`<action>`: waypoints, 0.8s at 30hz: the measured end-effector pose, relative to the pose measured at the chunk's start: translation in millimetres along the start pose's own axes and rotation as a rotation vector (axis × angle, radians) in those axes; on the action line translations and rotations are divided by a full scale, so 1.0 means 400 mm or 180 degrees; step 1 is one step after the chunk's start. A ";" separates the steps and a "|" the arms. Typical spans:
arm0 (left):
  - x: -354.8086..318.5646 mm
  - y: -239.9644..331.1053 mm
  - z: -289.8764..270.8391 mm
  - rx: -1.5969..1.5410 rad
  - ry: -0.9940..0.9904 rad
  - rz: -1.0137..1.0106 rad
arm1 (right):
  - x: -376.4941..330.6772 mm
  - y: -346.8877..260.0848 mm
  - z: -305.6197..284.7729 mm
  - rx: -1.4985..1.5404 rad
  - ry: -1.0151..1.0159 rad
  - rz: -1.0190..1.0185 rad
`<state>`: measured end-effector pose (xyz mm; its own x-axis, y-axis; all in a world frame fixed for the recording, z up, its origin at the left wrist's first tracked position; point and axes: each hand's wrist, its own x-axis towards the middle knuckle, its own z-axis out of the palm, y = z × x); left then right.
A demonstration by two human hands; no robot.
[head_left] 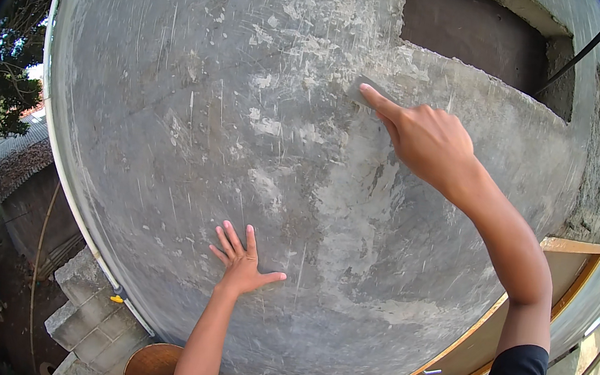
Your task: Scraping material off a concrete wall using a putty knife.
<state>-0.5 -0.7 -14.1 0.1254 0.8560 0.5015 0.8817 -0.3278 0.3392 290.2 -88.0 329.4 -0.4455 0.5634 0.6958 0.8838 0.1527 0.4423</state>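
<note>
Grey cement wall [213, 102] fills most of the view, its plaster rough, scratched and patchy, with paler scraped streaks running down the middle. Upper right: a dark rectangular recess [476, 33] cut into the wall, with a black cable [574, 60] hanging diagonally across its right end.

Left hand [242, 263]: open, fingers spread, palm pressed flat against the wall low in the view, thumb pointing right. It holds nothing.

Right hand [426, 139]: raised higher, arm reaching in from the lower right, black sleeve at the upper arm. It grips a small flat grey scraper [363, 89], index finger stretched along the blade and pushing it against the plaster. The tool lies flat on the wall, just below the left end of the recess, well above and to the right of the left hand. The handle is hidden inside the fist.

Left edge: a white pipe [56, 157] runs down the wall's corner; beyond it, trees and a tiled roof. Bottom left: grey concrete blocks [87, 304], and beside them a round brown basket [150, 368]. Lower right: a wooden frame [569, 254] leaning at an angle.
</note>
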 end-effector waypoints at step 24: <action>0.007 0.011 0.013 0.0158 0.0090 -0.0011 | -0.088 0.032 0.003 -0.0201 -0.0349 0.0171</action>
<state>6.1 2.3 -15.1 0.1099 0.8453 0.5229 0.9037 -0.3040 0.3016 317.4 -104.8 309.8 -0.3765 0.6553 0.6549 0.8936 0.0704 0.4433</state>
